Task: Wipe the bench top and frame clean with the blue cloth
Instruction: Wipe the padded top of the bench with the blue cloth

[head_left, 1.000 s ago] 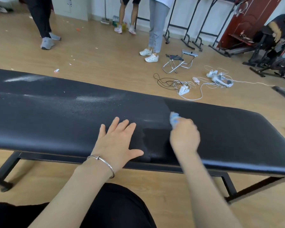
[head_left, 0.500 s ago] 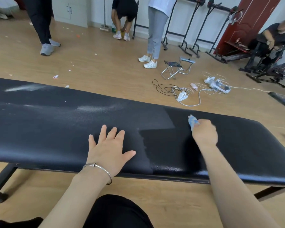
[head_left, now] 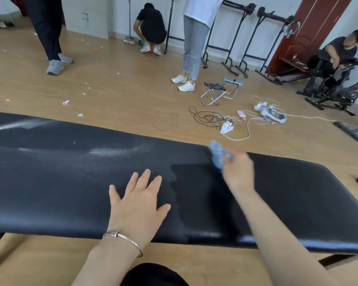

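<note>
We are wiping the counter [head_left: 50,193] top: right grip [head_left: 239,174] is clutching the cloth [head_left: 219,154] right of centre, left grip [head_left: 140,205] lying flat, released. Next, likely, sweeping leftward over the dust [head_left: 116,151].

So the long black padded bench top [head_left: 50,182] runs left to right across the near side. The left hand [head_left: 139,201] lies flat on it around the middle. The right hand [head_left: 238,174] is just to its right, gripping the crumpled blue cloth [head_left: 217,153] by the far edge. On the floor behind the bench there's a white power strip with tangled cables [head_left: 226,125], and the small metal folding stool [head_left: 213,91] is a bit farther back. The black exercise bike [head_left: 343,93] is way off at far right.
</note>
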